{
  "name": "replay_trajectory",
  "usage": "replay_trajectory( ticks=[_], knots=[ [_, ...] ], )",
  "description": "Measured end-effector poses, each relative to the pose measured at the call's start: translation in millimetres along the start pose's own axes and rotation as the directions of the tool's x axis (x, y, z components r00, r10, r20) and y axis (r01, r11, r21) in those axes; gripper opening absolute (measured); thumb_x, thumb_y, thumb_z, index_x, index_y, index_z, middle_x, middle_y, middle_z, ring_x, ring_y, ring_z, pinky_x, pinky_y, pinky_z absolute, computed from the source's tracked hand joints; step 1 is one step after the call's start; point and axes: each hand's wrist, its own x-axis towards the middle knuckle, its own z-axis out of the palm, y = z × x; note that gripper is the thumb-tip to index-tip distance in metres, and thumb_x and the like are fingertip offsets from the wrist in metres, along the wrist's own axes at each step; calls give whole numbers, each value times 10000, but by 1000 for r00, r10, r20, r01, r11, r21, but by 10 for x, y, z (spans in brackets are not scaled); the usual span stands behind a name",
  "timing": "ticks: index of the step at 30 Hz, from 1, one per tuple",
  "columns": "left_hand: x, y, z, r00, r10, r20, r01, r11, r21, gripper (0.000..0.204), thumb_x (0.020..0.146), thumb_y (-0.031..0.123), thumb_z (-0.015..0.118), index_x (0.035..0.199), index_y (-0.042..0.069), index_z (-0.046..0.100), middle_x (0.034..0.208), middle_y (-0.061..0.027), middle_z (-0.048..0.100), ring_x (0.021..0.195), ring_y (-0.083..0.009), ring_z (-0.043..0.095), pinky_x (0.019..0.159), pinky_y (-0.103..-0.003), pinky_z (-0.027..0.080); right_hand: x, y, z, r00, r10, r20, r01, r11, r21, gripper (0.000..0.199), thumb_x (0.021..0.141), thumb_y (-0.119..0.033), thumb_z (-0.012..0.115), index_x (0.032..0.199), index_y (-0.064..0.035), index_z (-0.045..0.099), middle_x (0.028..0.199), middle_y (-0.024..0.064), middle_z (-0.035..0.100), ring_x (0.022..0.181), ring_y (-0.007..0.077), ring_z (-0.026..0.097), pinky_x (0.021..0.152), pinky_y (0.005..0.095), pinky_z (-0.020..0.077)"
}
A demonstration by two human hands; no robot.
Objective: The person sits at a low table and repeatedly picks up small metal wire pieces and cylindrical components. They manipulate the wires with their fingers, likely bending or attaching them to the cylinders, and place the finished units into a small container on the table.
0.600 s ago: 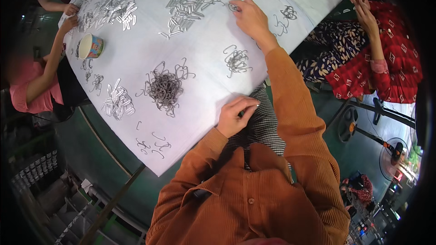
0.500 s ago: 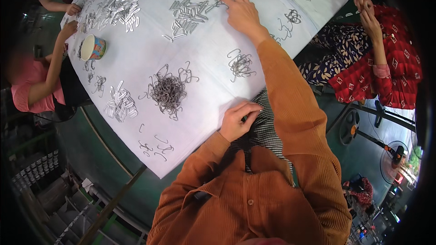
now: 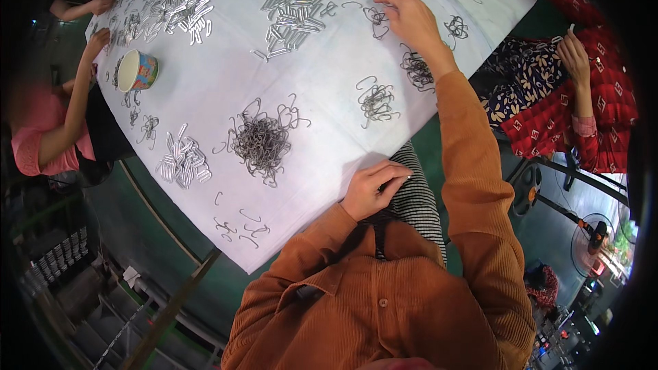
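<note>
My right hand [image 3: 411,22] reaches over the far right of the table, its fingers bent and slightly apart beside a small cluster of dark bent wire hooks [image 3: 375,22]. Nothing shows between those fingers. Closer in, my left hand [image 3: 373,188] rests at the near table edge, thumb and forefinger pinched together. A tiny pale speck shows at its tips, too small to name. Left of my right hand lies a pile of silver metal strips [image 3: 293,19]. A large tangled heap of wire hooks [image 3: 260,140] sits mid-table, and a smaller hook pile [image 3: 377,103] lies above my left hand.
The white-covered table [image 3: 322,75] also bears a paper cup [image 3: 138,70], more silver strips [image 3: 184,161] and another hook pile [image 3: 418,70] by my right forearm. People sit along the left side; a person in red [image 3: 589,96] is at the right. A standing fan [image 3: 593,243] is beyond.
My right hand has moved right, away from the silver strips, uncovering a small cluster of hooks. The left hand stays pinched at the table edge. The view has shifted slightly.
</note>
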Motion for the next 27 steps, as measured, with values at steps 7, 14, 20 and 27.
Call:
replay_trajectory(
  ticks=[7,14,20,27],
  knots=[
    [-18,-14,10,999,30,-16,-30,1000,-7,154,835,-47,672,974,16,695,964,-101,699,778,-188,670,675,-270,536,303,-231,251,987,69,148,-60,996,-59,140,886,-116,599,991,-83,685,958,75,624,967,284,598,826,403,493],
    [-38,18,11,1000,-9,-18,9,1000,25,155,827,-38,681,968,26,699,933,-101,695,762,-186,661,668,-272,528,316,-221,254,972,-6,235,38,991,-129,122,909,-67,547,965,-30,649,1003,135,642,973,347,607,821,423,492],
    [-38,17,46,992,-104,-75,108,993,50,155,835,0,688,984,34,713,860,-69,685,710,-126,625,659,-258,509,-763,-618,-513,980,-135,-148,177,929,325,136,923,-73,569,1012,4,637,827,119,650,723,254,603,678,330,480],
    [-128,57,166,963,-201,-179,175,973,-148,155,837,6,692,990,22,707,863,-58,704,688,-92,628,623,-236,507,-2496,-813,-1025,884,386,262,-420,410,810,90,863,-54,698,934,1,691,870,30,660,800,60,592,592,204,457]
  ],
)
